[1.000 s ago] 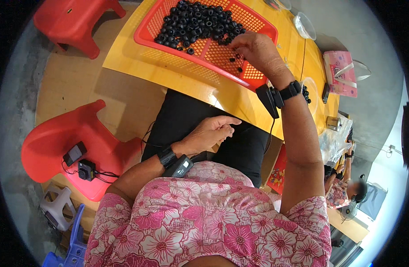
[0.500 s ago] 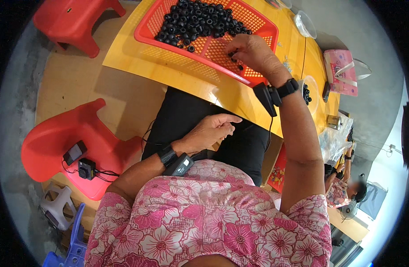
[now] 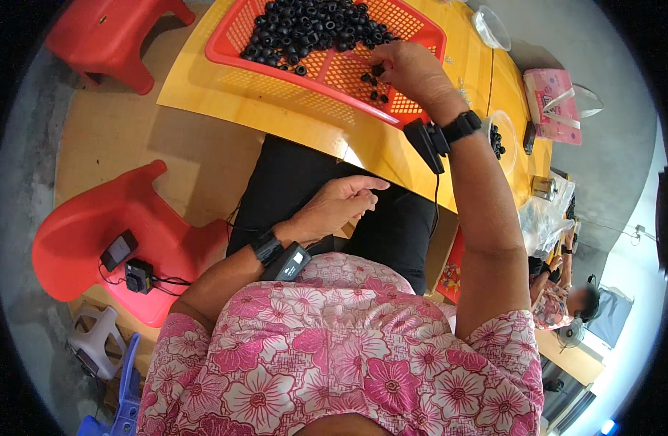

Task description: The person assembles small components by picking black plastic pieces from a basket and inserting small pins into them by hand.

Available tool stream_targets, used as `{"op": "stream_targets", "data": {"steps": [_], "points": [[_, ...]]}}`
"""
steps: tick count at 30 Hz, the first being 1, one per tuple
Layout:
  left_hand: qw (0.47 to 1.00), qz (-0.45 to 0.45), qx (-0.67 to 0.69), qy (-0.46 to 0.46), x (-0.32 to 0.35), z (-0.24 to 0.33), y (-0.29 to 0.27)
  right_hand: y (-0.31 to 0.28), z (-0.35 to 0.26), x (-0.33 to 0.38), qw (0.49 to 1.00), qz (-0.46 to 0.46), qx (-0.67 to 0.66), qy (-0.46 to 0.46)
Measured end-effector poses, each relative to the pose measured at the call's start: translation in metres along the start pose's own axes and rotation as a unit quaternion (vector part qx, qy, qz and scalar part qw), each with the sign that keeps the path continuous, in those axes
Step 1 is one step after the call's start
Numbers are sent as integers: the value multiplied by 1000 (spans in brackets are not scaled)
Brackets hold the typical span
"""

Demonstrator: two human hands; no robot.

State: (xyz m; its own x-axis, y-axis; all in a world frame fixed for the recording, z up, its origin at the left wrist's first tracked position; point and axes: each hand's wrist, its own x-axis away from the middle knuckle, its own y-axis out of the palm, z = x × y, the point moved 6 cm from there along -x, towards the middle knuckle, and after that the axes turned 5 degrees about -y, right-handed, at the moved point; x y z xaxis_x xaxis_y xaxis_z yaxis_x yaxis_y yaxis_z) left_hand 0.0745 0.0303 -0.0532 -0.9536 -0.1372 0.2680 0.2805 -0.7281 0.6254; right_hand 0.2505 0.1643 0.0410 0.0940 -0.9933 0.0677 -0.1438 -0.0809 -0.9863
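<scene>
My right hand (image 3: 410, 69) is closed inside the right part of a red plastic basket (image 3: 297, 81), its fingertips on a small black ring-shaped part (image 3: 378, 70). A few loose black pieces (image 3: 374, 96) lie on the basket floor just below those fingers. A large heap of similar black parts (image 3: 312, 27) fills the far left side of the basket. Over my lap, apart from the table edge, hangs my left hand (image 3: 330, 207). Its index finger points right and the other fingers are curled; whether they hold anything is hidden.
The basket stands on a yellow table (image 3: 225, 102). To its right are a clear tub (image 3: 507, 120) with black parts, a tin (image 3: 543, 187) and a pink bag (image 3: 555, 105). A red chair (image 3: 94, 211) holding cabled devices stands left. Another person (image 3: 555, 301) sits far right.
My right hand stays in the basket with its fingers slightly shifted, and the loose pieces beneath them lie differently. My left hand keeps its pose. The whole view has shifted a little.
</scene>
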Motion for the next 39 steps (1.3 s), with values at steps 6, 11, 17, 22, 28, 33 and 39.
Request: {"op": "stream_targets", "data": {"steps": [6,11,17,22,28,33,39], "points": [[1000,6,-7,3,0,-2,-3,0,-5,-1,997,27,55,-35],[1000,12,-18,3,3,-2,1,-32,-21,23,991,120,-6,-59],[995,71,16,64,9,-1,-11,-21,-52,104,800,161,-576,49],[989,34,120,80,5,0,-12,15,-75,157,710,151,-686,55],[993,-9,93,74,5,-3,-5,48,-81,189,802,199,-556,83],[997,43,3,58,4,-15,-10,37,-93,197,903,224,-357,83],[994,86,2,65,5,-16,-9,43,-101,201,926,259,-272,45]]}}
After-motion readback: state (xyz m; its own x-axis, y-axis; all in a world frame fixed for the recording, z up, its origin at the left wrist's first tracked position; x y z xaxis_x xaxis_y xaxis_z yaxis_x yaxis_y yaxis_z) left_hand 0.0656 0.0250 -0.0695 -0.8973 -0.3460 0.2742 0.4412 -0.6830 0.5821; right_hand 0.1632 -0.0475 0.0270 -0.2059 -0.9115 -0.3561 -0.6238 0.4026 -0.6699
